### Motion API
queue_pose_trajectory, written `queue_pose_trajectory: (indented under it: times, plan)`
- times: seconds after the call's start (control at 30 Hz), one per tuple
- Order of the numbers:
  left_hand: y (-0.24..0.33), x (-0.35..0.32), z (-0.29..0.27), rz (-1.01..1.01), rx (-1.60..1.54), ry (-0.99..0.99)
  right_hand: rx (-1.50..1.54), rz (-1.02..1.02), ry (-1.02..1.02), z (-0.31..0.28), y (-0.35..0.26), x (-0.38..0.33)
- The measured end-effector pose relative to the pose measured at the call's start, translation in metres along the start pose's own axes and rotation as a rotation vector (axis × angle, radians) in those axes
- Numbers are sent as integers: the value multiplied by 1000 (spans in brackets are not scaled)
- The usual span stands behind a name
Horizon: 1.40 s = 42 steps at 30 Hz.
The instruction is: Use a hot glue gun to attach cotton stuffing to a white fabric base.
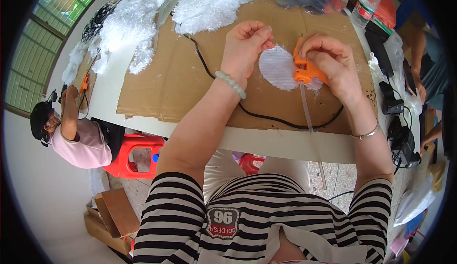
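My left hand (246, 45) is raised over the cardboard, thumb and fingertips pinched together. Whatever it pinches, if anything, is too small to make out. Close by on its right, my right hand (333, 63) has its fingers curled and its fingertips drawn to the thumb. What lies between them I cannot tell. Partly under that hand is an orange glue gun (303, 75), with a long translucent glue stick (307, 109) running from its back past the table edge. A round, ribbed white fabric piece (276, 68) lies beneath the gun, its right part covered.
The cardboard sheet (157, 87) covers much of the white table (238, 141). Fluffy white tinsel heaps (209, 6) lie at the back. A black cable (271, 117) crosses the cardboard. At right are a plastic bottle (366, 4) and black adapters (392, 104). Another person (81, 140) works at left.
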<state>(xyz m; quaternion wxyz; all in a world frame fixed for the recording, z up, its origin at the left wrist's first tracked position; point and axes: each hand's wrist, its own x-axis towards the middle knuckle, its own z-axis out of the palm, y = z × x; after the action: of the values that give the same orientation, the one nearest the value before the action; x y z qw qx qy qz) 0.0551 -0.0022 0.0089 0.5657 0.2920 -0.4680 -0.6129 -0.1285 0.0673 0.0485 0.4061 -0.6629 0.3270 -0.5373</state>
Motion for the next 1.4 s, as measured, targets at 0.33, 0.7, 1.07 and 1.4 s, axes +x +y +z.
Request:
queue_pose_trajectory:
  times: [0.33,0.7,1.07,1.4]
  plan:
    - [2,3,-3,21,59,7,10,335,-543,28,-37,-14]
    - [-5,-3,5,270,448,32,-526,156,-474,-51,-32,60]
    - [2,-10,14,301,408,76,-1193,292,-2,-106,93,177]
    - [-2,-5,12,270,369,79,-1386,454,-289,-72,128,208]
